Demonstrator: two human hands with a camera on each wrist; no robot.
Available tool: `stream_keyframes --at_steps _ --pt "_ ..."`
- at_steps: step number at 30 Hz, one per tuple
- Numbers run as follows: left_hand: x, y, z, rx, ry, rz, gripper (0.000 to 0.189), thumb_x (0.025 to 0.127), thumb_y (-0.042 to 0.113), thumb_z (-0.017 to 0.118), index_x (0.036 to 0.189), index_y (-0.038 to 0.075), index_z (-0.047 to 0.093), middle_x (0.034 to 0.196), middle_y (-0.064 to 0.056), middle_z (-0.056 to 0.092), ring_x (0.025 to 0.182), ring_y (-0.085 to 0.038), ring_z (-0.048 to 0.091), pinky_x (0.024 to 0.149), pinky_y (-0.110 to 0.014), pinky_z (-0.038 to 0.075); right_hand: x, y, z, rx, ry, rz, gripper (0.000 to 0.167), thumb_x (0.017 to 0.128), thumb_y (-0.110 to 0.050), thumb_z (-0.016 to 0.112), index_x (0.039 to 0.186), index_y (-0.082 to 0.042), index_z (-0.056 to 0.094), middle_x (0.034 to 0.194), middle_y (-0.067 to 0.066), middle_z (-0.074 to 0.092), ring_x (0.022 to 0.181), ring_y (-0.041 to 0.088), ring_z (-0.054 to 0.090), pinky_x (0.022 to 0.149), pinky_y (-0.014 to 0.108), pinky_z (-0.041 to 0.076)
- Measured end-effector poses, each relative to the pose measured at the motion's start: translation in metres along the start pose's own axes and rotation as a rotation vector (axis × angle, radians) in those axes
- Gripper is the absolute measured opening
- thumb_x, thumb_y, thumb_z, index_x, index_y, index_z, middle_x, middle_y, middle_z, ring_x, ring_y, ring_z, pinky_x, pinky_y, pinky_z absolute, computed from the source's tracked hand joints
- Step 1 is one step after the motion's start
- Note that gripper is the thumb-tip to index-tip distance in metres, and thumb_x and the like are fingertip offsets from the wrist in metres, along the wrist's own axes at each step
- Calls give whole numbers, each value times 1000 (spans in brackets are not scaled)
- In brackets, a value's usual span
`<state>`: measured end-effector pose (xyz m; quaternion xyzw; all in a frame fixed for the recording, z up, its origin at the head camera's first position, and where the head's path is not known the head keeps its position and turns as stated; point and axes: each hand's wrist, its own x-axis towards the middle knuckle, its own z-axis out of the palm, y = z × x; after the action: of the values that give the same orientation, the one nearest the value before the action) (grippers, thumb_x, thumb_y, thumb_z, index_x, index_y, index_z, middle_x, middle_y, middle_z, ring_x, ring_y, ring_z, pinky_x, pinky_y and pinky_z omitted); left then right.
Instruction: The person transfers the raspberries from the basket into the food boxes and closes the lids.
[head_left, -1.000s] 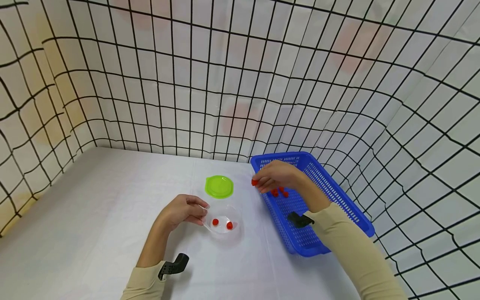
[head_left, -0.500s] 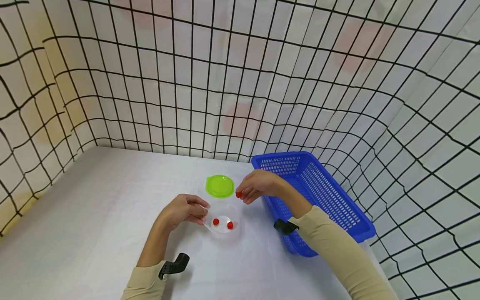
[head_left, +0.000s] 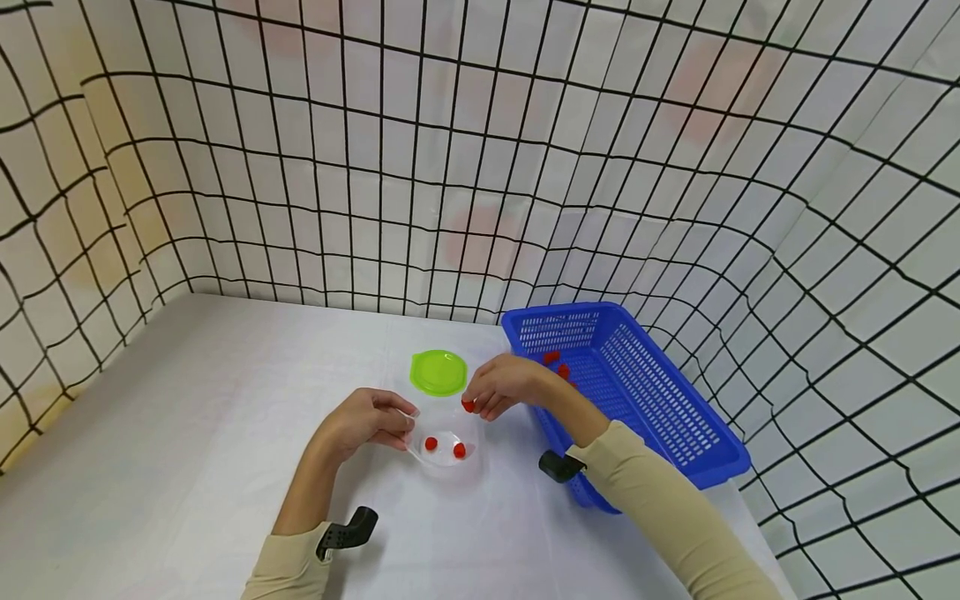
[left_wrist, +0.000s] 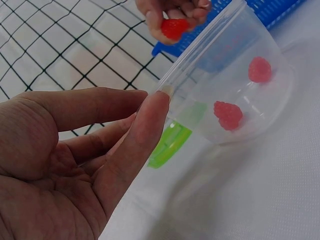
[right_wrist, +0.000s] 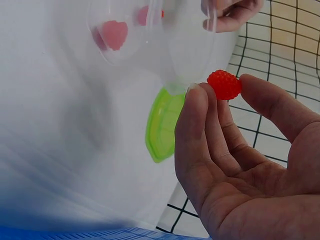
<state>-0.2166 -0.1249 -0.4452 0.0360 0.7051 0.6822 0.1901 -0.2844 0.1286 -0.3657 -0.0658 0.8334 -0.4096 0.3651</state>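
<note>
My left hand (head_left: 371,421) pinches the rim of a clear plastic bowl (left_wrist: 210,70) between thumb and fingers. Two red raspberries lie apart on the bowl's floor, one raspberry (left_wrist: 228,115) nearer the left hand and another raspberry (left_wrist: 260,69) further off. At the bowl's far right edge, my right hand (head_left: 504,387) holds a third raspberry (right_wrist: 224,85) between its thumb and fingertips. That berry is above the rim level in the left wrist view. A green lid (head_left: 439,372) lies flat on the table just behind the bowl.
A blue perforated basket (head_left: 675,400) stands to the right, with several raspberries (head_left: 563,370) inside; the right forearm crosses over its near-left side. White cloth covers the table (head_left: 225,375). A black wire grid (head_left: 450,167) rises at the back and both sides.
My right hand has moved left and toward me from above the basket to the bowl's edge, carrying its raspberry. The left hand and bowl have stayed in place.
</note>
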Motion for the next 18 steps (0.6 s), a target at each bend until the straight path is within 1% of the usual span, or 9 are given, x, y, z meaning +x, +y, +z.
stream_keyframes --at_steps 6,18 --pt "1 0 0 -2 1 -3 32 90 2 66 117 -15 63 89 -11 69 67 -17 67 69 -33 64 2 4 3 16 -11 20 24 92 -17 73 108 0 72 93 12 72 75 22 69 76 32 64" --pt "0 1 0 2 2 -4 33 91 2 66 118 -15 62 90 -12 70 68 -18 68 70 -33 64 4 8 8 5 -15 21 21 92 -20 74 104 -2 72 86 8 69 72 20 66 73 28 63"
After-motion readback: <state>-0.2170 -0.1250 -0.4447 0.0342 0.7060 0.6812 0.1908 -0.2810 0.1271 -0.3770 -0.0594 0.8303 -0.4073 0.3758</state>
